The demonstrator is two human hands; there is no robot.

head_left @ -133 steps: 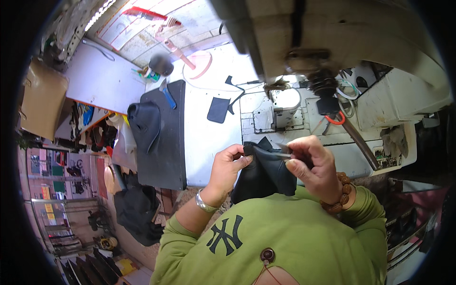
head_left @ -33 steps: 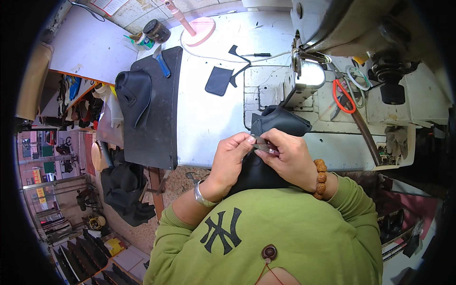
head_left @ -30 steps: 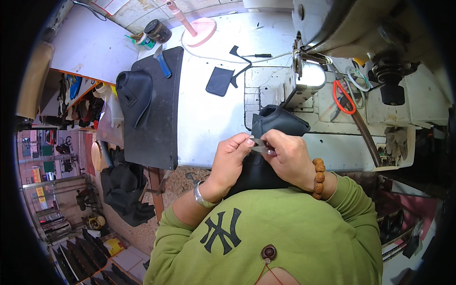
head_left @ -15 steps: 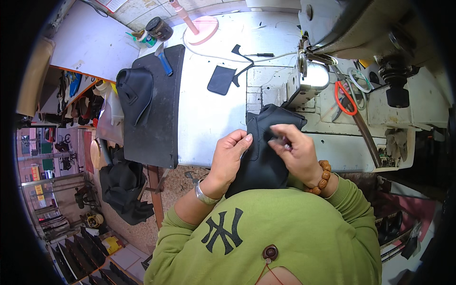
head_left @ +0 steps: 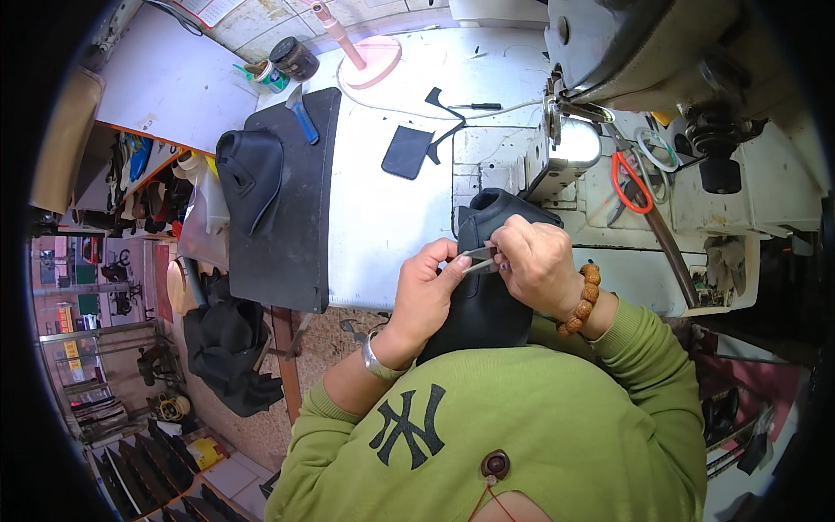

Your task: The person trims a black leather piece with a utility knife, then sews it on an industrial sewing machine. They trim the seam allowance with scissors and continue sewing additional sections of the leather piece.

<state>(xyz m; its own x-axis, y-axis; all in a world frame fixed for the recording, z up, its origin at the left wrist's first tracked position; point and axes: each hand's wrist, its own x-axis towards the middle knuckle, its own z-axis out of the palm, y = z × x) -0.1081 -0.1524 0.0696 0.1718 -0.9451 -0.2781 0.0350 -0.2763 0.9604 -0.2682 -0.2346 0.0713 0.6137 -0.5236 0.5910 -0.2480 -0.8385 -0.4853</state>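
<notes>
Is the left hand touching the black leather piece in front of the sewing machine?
Touching. In the head view the left hand lies against the black leather piece, its fingers pressed on the edge with no gap.

Both hands raised in front of chest, forearms bent inward. Left hand (head_left: 428,291) curled, thumb up. Right hand (head_left: 537,264) pinching, fingertips meeting left's.

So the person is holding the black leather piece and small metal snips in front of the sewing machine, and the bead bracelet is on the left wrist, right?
Not quite. In the head view the bead bracelet is on the right wrist; the left wrist wears a metal watch band. The rest stands: left hand and right hand hold the black leather piece and small metal snips before the sewing machine.
</notes>
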